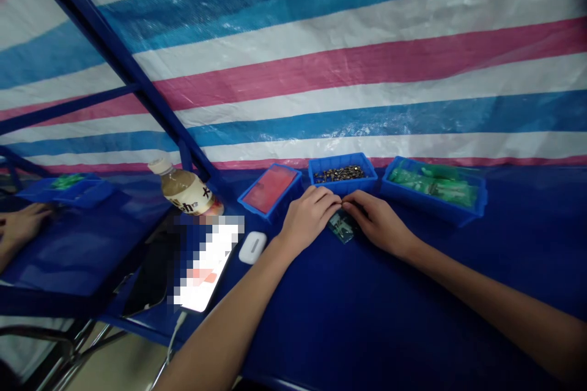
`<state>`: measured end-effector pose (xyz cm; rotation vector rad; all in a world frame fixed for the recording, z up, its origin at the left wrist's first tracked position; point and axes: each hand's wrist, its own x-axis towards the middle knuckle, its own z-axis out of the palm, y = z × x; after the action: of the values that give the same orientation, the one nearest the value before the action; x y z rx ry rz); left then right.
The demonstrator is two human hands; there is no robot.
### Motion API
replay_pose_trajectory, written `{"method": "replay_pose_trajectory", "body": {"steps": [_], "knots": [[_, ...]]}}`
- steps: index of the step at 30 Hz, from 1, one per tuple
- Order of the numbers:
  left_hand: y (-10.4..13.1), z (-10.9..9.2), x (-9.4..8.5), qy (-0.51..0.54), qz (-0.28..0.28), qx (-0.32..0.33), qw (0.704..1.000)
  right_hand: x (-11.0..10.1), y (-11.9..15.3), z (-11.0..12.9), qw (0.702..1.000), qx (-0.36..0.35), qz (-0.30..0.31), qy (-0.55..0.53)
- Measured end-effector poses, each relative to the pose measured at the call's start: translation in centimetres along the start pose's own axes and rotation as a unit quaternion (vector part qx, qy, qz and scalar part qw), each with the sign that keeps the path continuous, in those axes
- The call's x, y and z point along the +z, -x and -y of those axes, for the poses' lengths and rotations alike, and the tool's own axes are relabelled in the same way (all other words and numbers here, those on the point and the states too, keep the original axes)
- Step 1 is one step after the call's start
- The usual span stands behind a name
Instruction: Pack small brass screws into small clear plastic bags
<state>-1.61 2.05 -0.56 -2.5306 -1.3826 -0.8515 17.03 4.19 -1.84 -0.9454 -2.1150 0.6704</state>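
My left hand and my right hand meet over the blue table, fingertips close together. Both are closed in a pinch at the top edge of a small clear plastic packet with green print. The packet's lower part shows between the hands; its upper edge is hidden by my fingers. Just behind my hands stands a blue bin with small dark metal pieces. To its left, another blue bin holds red flat pieces. On the right, a longer blue bin contains green plastic packets.
Left of my forearm lie a white earbud case and a lit phone with a cable. A drink bottle stands behind them, near a blue metal frame. At far left is another person's hand. Striped sheeting hangs behind.
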Motion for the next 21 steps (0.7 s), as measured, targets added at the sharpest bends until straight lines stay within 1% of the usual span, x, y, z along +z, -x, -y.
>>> {"method": "replay_pose_trajectory", "body": {"steps": [5, 10, 12, 14, 17, 19, 21], "knots": [[-0.1, 0.2, 0.0, 0.002, 0.009, 0.007, 1.0, 0.0, 0.0, 0.0, 1.0, -0.001, 0.003, -0.004], [-0.1, 0.2, 0.1, 0.008, 0.0, 0.004, 1.0, 0.0, 0.0, 0.1, 1.0, 0.005, 0.009, -0.016], [-0.1, 0.3, 0.1, -0.011, -0.022, -0.006, 1.0, 0.0, 0.0, 0.1, 1.0, 0.008, 0.01, -0.017], [-0.3, 0.6, 0.1, -0.05, -0.068, -0.027, 0.996, 0.1, 0.0, 0.2, 1.0, 0.006, 0.012, -0.009], [-0.9, 1.3, 0.3, -0.122, -0.142, -0.062, 0.98, 0.3, -0.1, 0.2, 0.999, -0.016, 0.024, 0.016], [-1.2, 1.7, 0.6, -0.158, -0.16, -0.07, 0.972, 0.3, -0.1, 0.2, 0.999, -0.027, 0.034, 0.028], [-1.3, 1.9, 0.9, -0.177, -0.158, -0.072, 0.969, 0.3, -0.1, 0.2, 0.998, -0.028, 0.039, 0.029]]}}
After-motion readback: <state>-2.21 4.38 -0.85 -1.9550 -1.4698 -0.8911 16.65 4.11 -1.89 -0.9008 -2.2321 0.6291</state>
